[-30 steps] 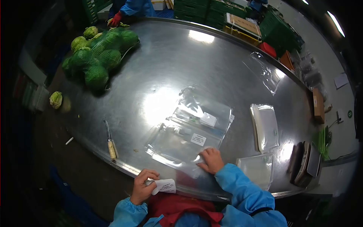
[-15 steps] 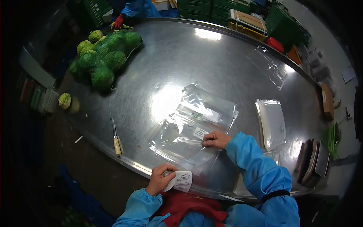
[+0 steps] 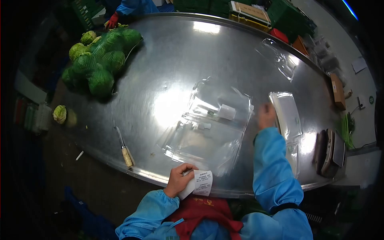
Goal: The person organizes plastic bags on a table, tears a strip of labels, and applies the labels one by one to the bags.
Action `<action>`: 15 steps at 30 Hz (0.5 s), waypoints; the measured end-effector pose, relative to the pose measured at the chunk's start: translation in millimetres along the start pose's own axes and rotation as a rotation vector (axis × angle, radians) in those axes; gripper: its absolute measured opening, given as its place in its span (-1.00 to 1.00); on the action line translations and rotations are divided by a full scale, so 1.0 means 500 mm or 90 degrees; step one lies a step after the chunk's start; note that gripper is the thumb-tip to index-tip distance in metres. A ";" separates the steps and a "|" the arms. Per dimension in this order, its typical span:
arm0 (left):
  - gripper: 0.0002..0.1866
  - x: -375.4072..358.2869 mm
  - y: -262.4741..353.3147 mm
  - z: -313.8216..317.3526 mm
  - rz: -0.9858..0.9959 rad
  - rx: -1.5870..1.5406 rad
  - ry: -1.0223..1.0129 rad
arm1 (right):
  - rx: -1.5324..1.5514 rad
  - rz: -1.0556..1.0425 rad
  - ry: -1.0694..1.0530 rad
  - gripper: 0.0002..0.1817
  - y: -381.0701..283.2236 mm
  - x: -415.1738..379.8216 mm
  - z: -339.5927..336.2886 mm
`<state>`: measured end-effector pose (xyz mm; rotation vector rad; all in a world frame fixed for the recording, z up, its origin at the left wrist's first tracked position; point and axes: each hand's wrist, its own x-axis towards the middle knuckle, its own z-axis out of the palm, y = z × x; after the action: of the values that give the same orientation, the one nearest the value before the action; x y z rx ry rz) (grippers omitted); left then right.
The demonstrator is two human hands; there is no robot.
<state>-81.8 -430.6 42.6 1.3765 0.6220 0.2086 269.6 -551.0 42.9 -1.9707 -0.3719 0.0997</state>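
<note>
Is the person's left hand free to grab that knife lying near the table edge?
Probably not right away. The left hand is closed around a label sheet. The knife lies bare on the steel table beside it, nothing between them.

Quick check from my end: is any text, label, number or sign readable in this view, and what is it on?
No text can be read as words.
Label roll in the left hand: dark printed lines, too small and blurred.
White stickers on the clear bags: blurred, no legible print.
Cardboard box beyond the table: a pale label, too small.
Green round sign at far right: mark unreadable.
</note>
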 end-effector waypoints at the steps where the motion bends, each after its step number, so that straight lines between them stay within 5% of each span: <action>1: -0.89 0.004 0.000 -0.005 0.039 0.018 -0.008 | 0.028 -0.090 0.149 -0.80 -0.034 -0.003 -0.022; 3: -0.89 0.014 -0.001 -0.010 0.026 -0.031 -0.012 | -0.139 -0.240 -0.024 -0.71 -0.100 -0.126 -0.017; 5: -0.90 0.025 -0.002 -0.012 0.025 -0.065 -0.030 | 0.159 0.223 -0.486 -0.61 -0.106 -0.263 0.014; 6: -0.90 0.032 -0.002 -0.012 0.026 -0.067 -0.040 | 0.145 0.175 -0.606 -0.61 -0.080 -0.311 0.034; 9: -0.92 0.035 -0.009 -0.012 0.045 -0.047 -0.059 | 0.265 0.282 -0.634 -0.70 -0.129 -0.383 0.047; 12: -0.91 0.044 -0.011 -0.017 0.012 -0.074 -0.071 | 0.162 0.221 -0.531 -0.78 -0.141 -0.395 0.048; 14: -0.88 0.042 -0.018 -0.018 0.043 0.011 -0.048 | 0.083 -0.016 -0.387 -0.85 -0.141 -0.377 0.046; 15: -0.88 0.041 -0.016 -0.021 0.044 0.010 -0.050 | 0.074 0.016 -0.336 -0.86 -0.136 -0.354 0.050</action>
<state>-72.1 -413.5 28.1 1.4151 0.5132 0.2043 81.5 -557.4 76.1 -1.8143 -0.6648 0.6512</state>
